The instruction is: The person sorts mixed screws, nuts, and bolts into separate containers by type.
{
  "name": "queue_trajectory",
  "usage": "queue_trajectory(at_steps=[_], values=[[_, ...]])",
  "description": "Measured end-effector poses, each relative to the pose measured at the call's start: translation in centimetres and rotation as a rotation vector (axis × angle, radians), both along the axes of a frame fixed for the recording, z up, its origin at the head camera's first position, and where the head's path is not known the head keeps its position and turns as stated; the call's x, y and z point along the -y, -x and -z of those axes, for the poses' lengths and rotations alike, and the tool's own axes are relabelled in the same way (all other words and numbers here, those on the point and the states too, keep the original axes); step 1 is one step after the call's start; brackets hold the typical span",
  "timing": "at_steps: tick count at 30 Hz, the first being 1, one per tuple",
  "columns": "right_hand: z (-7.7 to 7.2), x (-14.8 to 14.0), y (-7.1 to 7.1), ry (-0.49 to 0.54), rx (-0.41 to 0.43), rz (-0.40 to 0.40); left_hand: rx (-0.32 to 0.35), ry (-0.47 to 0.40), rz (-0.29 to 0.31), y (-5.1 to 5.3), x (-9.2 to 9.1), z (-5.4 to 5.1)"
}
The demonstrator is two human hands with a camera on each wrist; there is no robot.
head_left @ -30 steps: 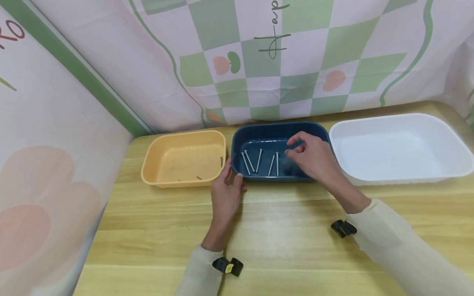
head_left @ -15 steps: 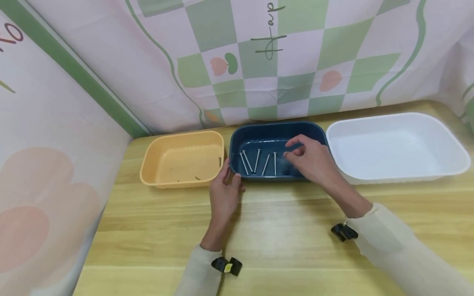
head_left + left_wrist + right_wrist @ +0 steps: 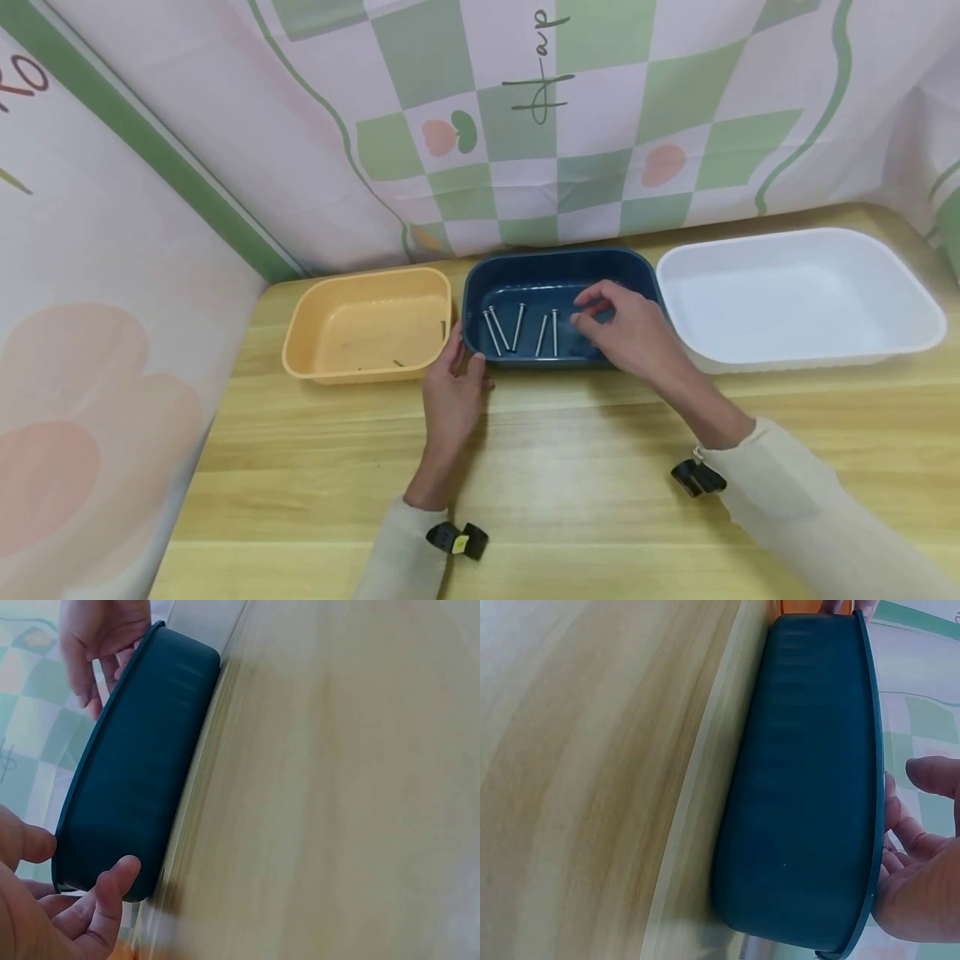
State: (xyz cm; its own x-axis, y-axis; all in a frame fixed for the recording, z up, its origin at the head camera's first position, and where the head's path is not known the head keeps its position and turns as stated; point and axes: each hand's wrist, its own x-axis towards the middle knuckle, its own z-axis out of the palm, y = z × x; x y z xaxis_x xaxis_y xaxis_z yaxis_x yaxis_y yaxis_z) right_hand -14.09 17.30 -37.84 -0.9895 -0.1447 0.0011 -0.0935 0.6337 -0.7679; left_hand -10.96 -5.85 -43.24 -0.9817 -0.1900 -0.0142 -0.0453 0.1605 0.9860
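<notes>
Several long silver screws (image 3: 517,328) lie in the dark blue tray (image 3: 551,261), mostly toward its left half. My left hand (image 3: 453,398) holds the tray's near left corner, thumb and fingers on either side of it. Closer in, the left wrist view has the fingers (image 3: 105,900) against the tray wall. Over the right part of the tray hovers my right hand (image 3: 630,327), fingers bent and thumb apart from the index finger. No object shows between its fingertips. In the right wrist view the tray wall (image 3: 802,780) hides part of its fingers.
To the left stands a yellow tray (image 3: 367,374) with a few small dark screws (image 3: 398,363). A white tray (image 3: 802,364) is close against the blue tray's right side. All three rest on a wooden table (image 3: 570,492) before a patterned cloth (image 3: 592,187).
One screw near the middle of the blue tray rolled left, then slightly back right. Both hands keep nearly the same places, while the whole head view drifts a little left.
</notes>
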Motion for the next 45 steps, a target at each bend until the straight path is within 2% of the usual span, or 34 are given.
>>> queue_trajectory(at_steps=[8, 15, 23, 37, 45], values=[[-0.2, 0.2, -0.3, 0.008, -0.009, -0.008, -0.003, 0.052, 0.007, -0.4, 0.1, -0.2], [0.0, 0.3, -0.3, 0.017, -0.004, -0.008, -0.008, 0.052, 0.013, -0.8, 0.2, -0.3], [-0.1, 0.6, -0.3, 0.017, -0.021, -0.005, 0.022, 0.053, -0.025, -1.2, 0.1, -0.7], [0.0, 0.4, -0.7, 0.019, -0.017, -0.006, -0.036, 0.157, -0.067, -1.6, -0.1, -1.0], [0.1, 0.0, -0.9, 0.041, -0.037, -0.007, -0.042, 0.188, -0.084, -1.9, -0.4, -1.3]])
